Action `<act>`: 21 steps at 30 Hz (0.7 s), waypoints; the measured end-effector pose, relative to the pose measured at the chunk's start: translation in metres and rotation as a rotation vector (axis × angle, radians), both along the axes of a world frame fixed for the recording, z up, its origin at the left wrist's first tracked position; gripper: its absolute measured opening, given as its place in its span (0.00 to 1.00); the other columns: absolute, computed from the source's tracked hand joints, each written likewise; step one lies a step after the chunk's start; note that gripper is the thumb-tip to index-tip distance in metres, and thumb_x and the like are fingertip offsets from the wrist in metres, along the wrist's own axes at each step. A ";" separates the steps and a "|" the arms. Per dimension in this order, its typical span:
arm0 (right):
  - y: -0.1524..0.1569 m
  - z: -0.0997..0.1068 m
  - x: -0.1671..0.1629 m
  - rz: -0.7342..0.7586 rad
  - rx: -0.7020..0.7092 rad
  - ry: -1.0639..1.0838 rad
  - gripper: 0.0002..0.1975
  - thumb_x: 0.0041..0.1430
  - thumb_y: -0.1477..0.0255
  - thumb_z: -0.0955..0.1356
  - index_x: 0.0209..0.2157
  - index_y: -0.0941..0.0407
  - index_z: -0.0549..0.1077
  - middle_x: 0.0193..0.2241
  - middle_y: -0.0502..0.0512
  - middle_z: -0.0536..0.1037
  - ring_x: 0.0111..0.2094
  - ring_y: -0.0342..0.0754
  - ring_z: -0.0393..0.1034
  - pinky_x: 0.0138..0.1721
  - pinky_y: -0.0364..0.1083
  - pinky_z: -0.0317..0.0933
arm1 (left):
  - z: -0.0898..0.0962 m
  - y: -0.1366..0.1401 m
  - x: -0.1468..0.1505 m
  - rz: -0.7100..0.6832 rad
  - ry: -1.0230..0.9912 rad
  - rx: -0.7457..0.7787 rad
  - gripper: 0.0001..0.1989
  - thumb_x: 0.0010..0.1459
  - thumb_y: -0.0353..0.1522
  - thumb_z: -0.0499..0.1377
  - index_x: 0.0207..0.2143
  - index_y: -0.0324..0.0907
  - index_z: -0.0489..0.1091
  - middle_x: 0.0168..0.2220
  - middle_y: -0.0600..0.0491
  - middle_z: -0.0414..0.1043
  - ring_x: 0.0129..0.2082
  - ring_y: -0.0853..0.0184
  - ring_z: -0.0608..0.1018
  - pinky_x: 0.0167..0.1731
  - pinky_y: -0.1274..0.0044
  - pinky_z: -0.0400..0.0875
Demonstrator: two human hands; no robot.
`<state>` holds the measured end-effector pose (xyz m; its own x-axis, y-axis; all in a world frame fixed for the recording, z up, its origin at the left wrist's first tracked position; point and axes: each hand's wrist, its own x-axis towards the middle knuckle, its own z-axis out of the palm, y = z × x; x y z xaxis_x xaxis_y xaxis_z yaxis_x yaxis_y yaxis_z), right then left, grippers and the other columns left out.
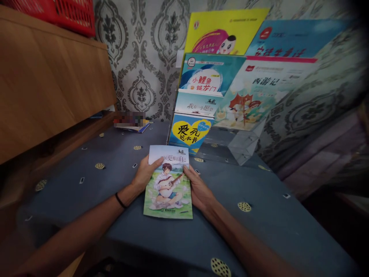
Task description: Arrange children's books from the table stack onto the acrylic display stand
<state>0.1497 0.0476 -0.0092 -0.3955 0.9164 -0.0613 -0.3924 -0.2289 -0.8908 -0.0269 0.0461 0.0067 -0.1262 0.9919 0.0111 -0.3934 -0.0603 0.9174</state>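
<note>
Between my two hands is a thin book [168, 192], its cover showing a drawn figure with a guitar on grass. My left hand [145, 173] grips its left edge, thumb on the cover and the other fingers hidden behind. On the right edge my right hand [198, 188] holds it the same way, thumb at the upper side. Just beyond stands a clear display rack [245, 146] with several books in tiers. Its lowest one, a blue book with a yellow heart [190, 132], is close behind the held book's top edge.
A wooden cabinet [52, 77] rises on the left with a red plastic basket [66, 17] on top. A small stack of books [135, 129] lies near the patterned wall [141, 84]. The grey-blue tablecloth [115, 161] covers the table.
</note>
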 end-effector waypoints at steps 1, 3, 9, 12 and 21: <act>0.000 0.000 0.000 0.005 -0.009 0.001 0.20 0.59 0.56 0.70 0.50 0.49 0.71 0.45 0.56 0.83 0.49 0.60 0.78 0.47 0.61 0.73 | 0.002 -0.001 0.000 -0.020 -0.008 0.001 0.29 0.36 0.43 0.76 0.39 0.37 0.76 0.36 0.48 0.82 0.33 0.62 0.81 0.35 0.74 0.74; 0.000 -0.001 0.001 0.012 -0.040 0.012 0.20 0.60 0.56 0.69 0.51 0.49 0.71 0.46 0.57 0.83 0.50 0.60 0.77 0.48 0.62 0.72 | 0.004 -0.003 0.001 -0.047 -0.027 0.000 0.29 0.36 0.41 0.77 0.40 0.37 0.76 0.38 0.47 0.82 0.34 0.60 0.81 0.37 0.73 0.74; 0.000 -0.002 0.000 0.026 -0.059 0.030 0.20 0.58 0.56 0.71 0.49 0.51 0.72 0.45 0.58 0.83 0.51 0.61 0.76 0.49 0.62 0.72 | 0.002 0.001 0.000 -0.026 -0.044 -0.005 0.29 0.39 0.47 0.75 0.39 0.37 0.75 0.33 0.49 0.81 0.29 0.64 0.80 0.33 0.75 0.73; -0.004 0.000 -0.001 0.044 -0.045 0.033 0.20 0.55 0.57 0.74 0.45 0.51 0.74 0.43 0.57 0.84 0.50 0.61 0.77 0.48 0.61 0.73 | -0.002 0.007 -0.005 0.004 -0.046 -0.006 0.31 0.39 0.51 0.73 0.37 0.37 0.75 0.29 0.51 0.80 0.26 0.65 0.79 0.29 0.76 0.72; -0.018 0.001 -0.004 0.139 -0.060 0.052 0.27 0.44 0.65 0.81 0.46 0.57 0.75 0.39 0.60 0.85 0.41 0.58 0.81 0.47 0.57 0.73 | 0.001 0.015 -0.013 0.229 -0.047 -0.020 0.30 0.40 0.56 0.70 0.29 0.38 0.74 0.24 0.53 0.78 0.23 0.67 0.77 0.25 0.78 0.69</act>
<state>0.1462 0.0294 -0.0083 -0.5219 0.8482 -0.0902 -0.3988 -0.3362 -0.8532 -0.0397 0.0607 0.0078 -0.3475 0.9375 -0.0191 -0.4135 -0.1349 0.9005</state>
